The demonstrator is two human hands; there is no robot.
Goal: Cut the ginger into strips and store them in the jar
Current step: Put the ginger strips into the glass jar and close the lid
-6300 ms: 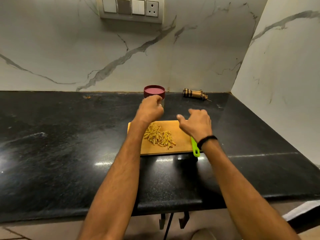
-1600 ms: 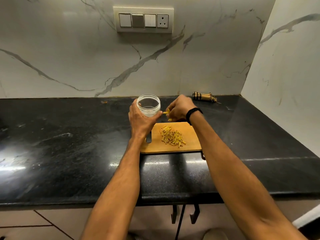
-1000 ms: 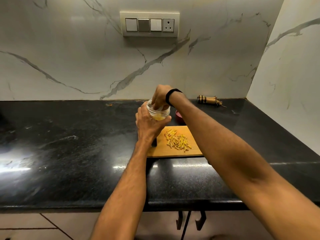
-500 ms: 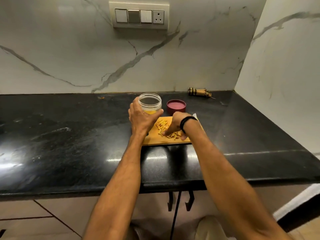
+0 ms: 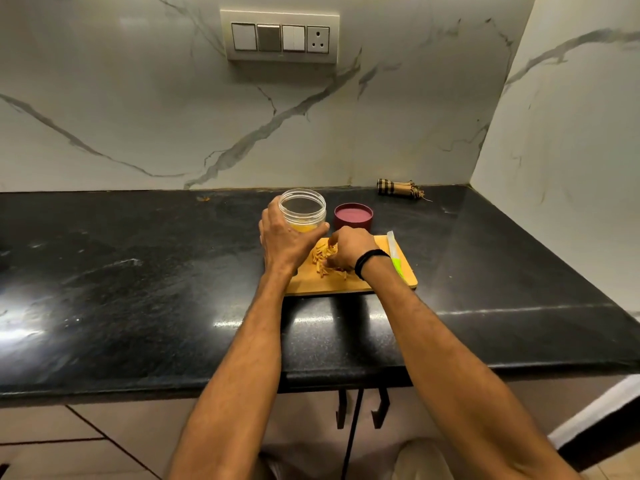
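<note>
Both hands are at work over the board (image 5: pixel 381 284). The left hand (image 5: pixel 287 239) wraps round the lower wall of the jar (image 5: pixel 303 211), thumb on the side nearest the pile. The right hand (image 5: pixel 348 247) is palm down on the strips (image 5: pixel 322 259), its fingers curled into the heap and pinching up a bunch.

The ginger is already cut, and a yellow layer sits in the bottom of the jar, so I take this to be the filling step, with a fair share left on the board. To do it well, the right hand should take a modest pinch rather than a fistful, since the mouth is not much wider than the closed fingers. It should carry low and let go only once the fingertips are inside the rim. The left hand helps most by holding the jar steady just beside the pile, perhaps tipped a little towards it. Stray pieces on the black surface (image 5: pixel 138 271) would be hard to spot.

The jar stands upright at the far left corner of the board, its long axis vertical and its open mouth facing up. Whether its base rests on anything I cannot tell. The strips lie in a loose jumble at the middle of the board, many running roughly from near to far, none in neat order. The lid (image 5: pixel 353 216) sits just behind the board, top up. The knife (image 5: pixel 394 254) lies along the board's right edge, blade towards the wall and green handle towards the person.
</note>
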